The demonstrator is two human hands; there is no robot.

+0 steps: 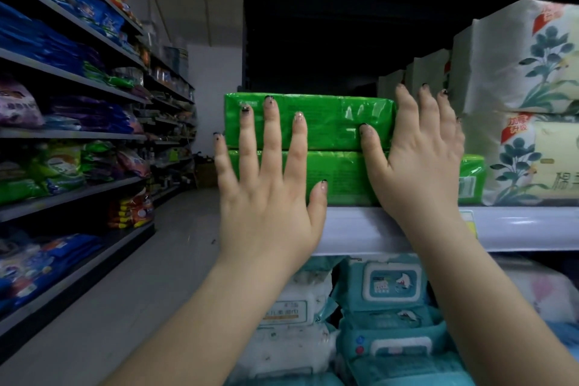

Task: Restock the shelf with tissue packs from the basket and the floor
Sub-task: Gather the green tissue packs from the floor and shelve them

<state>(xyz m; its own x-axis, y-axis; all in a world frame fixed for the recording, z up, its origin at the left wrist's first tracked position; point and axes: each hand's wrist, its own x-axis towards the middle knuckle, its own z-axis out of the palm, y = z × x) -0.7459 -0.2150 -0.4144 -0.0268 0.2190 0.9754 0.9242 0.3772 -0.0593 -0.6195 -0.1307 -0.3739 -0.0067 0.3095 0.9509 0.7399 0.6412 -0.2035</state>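
Your left hand (pixel 266 185) and right hand (pixel 419 153) lie flat with straight fingers on the near face of two stacked green tissue packs (pixel 313 147) (long side running left to right). Push them straight away, deeper onto the shelf (pixel 391 226); both hands are equally near.

Two green tissue packs sit stacked on the shelf (pixel 360 229), long faces toward the aisle, near its left end. The upper green pack (pixel 326 122) lies flat on the lower green pack (pixel 344 177), its right end stopping short of the lower one's. Both are wrapped in glossy film, just beside the floral-printed tissue packs (pixel 526 110) on their right.
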